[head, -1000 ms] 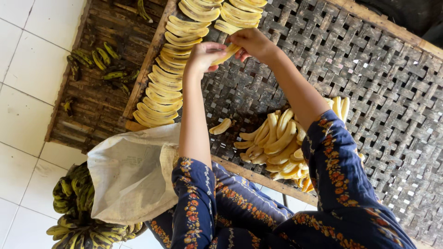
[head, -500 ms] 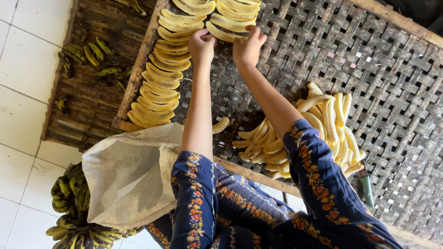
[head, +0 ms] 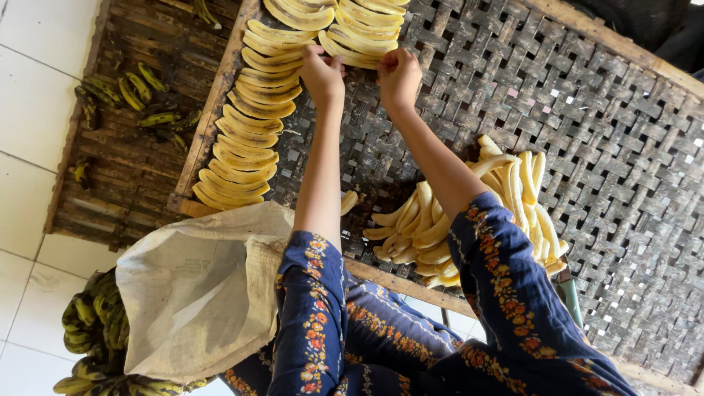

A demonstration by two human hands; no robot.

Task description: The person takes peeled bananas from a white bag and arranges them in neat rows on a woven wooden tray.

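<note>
At twelve o'clock on the woven, dark bamboo drying rack point(head: 587, 147), both hands meet at the lower end of a row of peeled, pale yellow banana slices point(head: 359, 37). Each arm wears a dark blue sleeve with an orange flower print. Left hand point(head: 323, 73) pinches the edge of a slice with curled fingers, and right hand point(head: 400, 73), just beside it at three o'clock, grips the same row with fingers bent over the fruit. A second column of flat yellow slices point(head: 246, 139) runs from eleven o'clock down towards nine, overlapping like tiles along the rack's wooden frame point(head: 213, 110). Near the centre, under the right forearm, lies a loose heap of whole peeled bananas point(head: 433, 227). A pale cloth sack point(head: 198, 293) sits at seven o'clock, with bunches of green unpeeled bananas point(head: 92, 330) beside it on the white tiled floor point(head: 29, 95). More green bananas point(head: 139, 95) rest on a dark slatted rack point(head: 125, 169) at ten o'clock.
</note>
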